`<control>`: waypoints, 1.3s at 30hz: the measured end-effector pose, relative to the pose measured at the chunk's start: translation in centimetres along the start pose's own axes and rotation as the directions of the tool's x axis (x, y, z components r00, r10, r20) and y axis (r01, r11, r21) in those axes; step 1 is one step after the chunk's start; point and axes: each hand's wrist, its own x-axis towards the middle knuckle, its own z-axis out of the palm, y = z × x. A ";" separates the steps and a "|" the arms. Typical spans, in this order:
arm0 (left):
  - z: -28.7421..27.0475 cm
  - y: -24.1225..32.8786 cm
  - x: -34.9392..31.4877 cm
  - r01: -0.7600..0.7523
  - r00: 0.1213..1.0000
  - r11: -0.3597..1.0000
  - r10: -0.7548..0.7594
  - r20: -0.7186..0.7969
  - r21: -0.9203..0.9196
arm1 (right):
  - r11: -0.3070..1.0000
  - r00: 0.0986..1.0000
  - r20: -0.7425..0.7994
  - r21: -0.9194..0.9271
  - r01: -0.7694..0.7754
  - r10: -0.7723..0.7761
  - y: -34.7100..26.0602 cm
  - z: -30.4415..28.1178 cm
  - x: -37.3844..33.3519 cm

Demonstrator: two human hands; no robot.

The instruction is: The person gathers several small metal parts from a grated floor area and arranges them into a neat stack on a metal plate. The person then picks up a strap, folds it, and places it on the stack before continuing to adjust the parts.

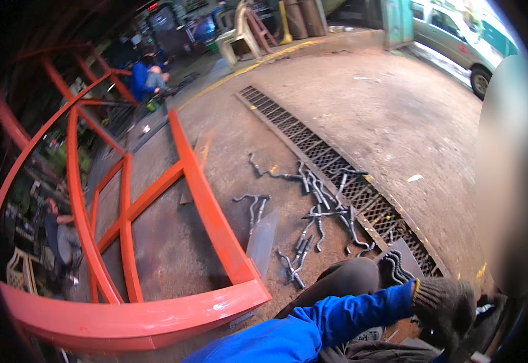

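"Well, where were the wavy bars [395, 267]?"

"Just beside the left hand [446, 305], next to the bent knee [351, 275], and apparently on a grey plate [419, 259]. They lay side by side with their curves matched, presumably because like shapes nested neatly and were easy to reach there."

"And the other bent rods [318, 212]?"

"Those sprawled across the floor [409, 139] between the red frame [206, 212] and the drain grating [303, 130], a few overlapping the grating's edge. My guess was that the ground there simply gave such awkward shapes room."

"What about the grip?"

"The left hand wore a brown knitted glove [436, 296], and its blue sleeve [360, 314] crossed toward the right. The back of the hand hid its fingers, so I couldn't tell how far they were spread, or whether they held anything."

"The right hand?"

"No clearer. A dark shape [488, 323] beyond the glove might have been it, but the outline was too murky to judge any grip."
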 end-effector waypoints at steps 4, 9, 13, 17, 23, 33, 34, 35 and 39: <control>-4.3 3.3 0.4 0.101 0.965 0.876 -0.201 -0.167 -0.472 | 0.878 0.951 -0.059 0.405 -0.254 0.303 -3.2 0.5 1.4; -5.9 3.1 0.3 0.096 0.834 0.701 -0.444 -0.327 -0.707 | 0.262 0.775 0.187 0.871 -0.414 0.604 -5.6 1.5 3.1; -5.0 2.5 0.5 0.210 0.817 0.780 -0.471 -0.333 -0.589 | 0.172 0.860 0.316 0.896 -0.409 0.402 -5.7 0.7 2.3; -4.6 3.3 0.5 0.338 0.832 0.776 -0.511 -0.217 -0.532 | 0.089 0.874 0.307 0.927 -0.365 0.377 -5.5 0.2 1.6; -4.6 5.3 1.5 0.495 0.801 0.791 -0.576 -0.164 -0.360 | 0.106 0.948 0.305 0.943 -0.314 0.095 -5.9 -0.8 0.9; -4.4 4.4 1.6 0.353 0.725 0.419 -0.688 -0.039 -0.837 | 0.544 0.966 0.123 0.807 -0.231 0.228 -6.8 -1.1 0.4; -4.4 4.8 1.8 0.366 0.721 0.450 -0.690 -0.057 -0.815 | 0.589 0.970 0.123 0.775 -0.227 0.211 -6.6 -1.2 0.6; -4.3 4.9 1.6 0.379 0.714 0.475 -0.696 -0.075 -0.795 | 0.663 0.962 0.146 0.700 -0.266 0.232 -7.1 -1.3 0.6; -3.6 4.6 1.6 0.424 0.686 0.610 -0.699 -0.202 -0.670 | 0.855 0.960 0.155 0.439 -0.278 0.233 -8.4 0.0 0.0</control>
